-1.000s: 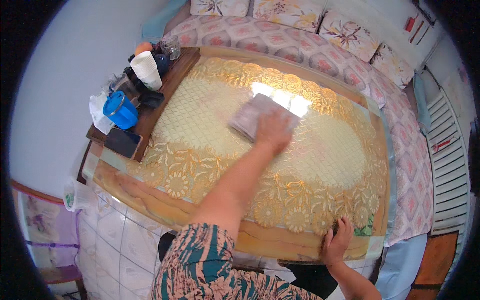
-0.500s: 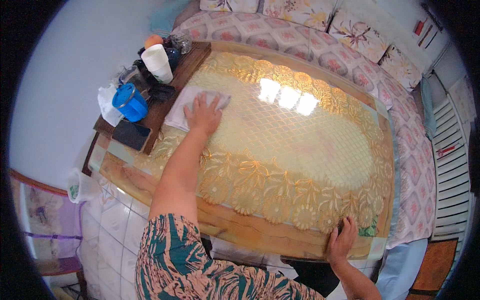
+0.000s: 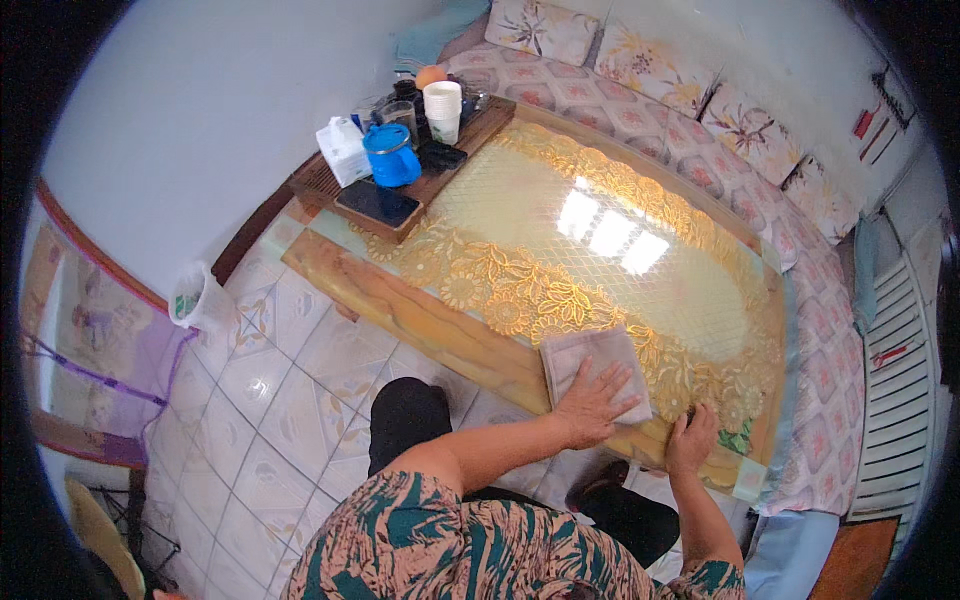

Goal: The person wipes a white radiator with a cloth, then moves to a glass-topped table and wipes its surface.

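My left hand (image 3: 597, 402) lies flat, fingers spread, on a folded pale pinkish-grey cloth (image 3: 570, 352). The cloth rests on the near edge of a table (image 3: 450, 318), which has a yellow marbled border and a clear, gold-flowered cover (image 3: 510, 275). Close by on the right, my right hand (image 3: 693, 438) rests at the table's near right edge. Its fingers are slightly bent and apart, and I see nothing held in them.
On a dark wooden tray (image 3: 400, 228) at the far left stand a blue pitcher (image 3: 390, 157), a stack of paper cups (image 3: 442, 112), a tissue pack (image 3: 343, 152) and a phone (image 3: 378, 203). A patterned sofa (image 3: 640, 130) borders the far and right sides. A white bin (image 3: 202, 296) stands left.
My left hand and the cloth have moved from beside the tray to the table's near edge, next to my right hand. My right hand stays about where it was. The view has shifted.
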Tool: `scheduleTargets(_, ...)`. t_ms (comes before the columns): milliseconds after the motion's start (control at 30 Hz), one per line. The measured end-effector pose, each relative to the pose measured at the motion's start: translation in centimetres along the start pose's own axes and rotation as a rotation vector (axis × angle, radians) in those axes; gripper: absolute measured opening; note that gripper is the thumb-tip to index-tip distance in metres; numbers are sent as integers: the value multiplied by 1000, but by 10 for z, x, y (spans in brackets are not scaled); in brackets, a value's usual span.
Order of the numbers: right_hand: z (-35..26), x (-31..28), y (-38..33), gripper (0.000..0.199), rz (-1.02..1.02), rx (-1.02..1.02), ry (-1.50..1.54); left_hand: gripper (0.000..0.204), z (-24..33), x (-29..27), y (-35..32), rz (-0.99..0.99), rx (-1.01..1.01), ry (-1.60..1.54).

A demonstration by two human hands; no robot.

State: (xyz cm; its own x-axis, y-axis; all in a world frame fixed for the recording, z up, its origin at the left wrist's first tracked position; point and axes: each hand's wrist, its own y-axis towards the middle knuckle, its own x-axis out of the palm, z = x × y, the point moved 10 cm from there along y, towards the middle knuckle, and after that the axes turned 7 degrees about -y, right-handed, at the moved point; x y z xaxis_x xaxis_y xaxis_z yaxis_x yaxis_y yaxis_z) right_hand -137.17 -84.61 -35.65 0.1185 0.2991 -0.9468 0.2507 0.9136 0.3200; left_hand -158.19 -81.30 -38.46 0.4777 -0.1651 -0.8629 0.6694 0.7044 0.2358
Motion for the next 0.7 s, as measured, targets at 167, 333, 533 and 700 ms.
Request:
scheduleTargets(167,1,30,-2,46,13,-137,-43,62,-57,-39,-46,21,-172,35)
scheduleTargets(333,-113,-6,-9,57,25,-362,94,61,-178,-119,-107,211,-579,193)
scheduleTargets(533,-204,1,5,66,-47,-497,122,64,-235,-152,-110,292,-788,284)
scheduleTargets(700,-202,2,10,65,-134,-452,141,68,-285,-164,-76,337,-827,338)
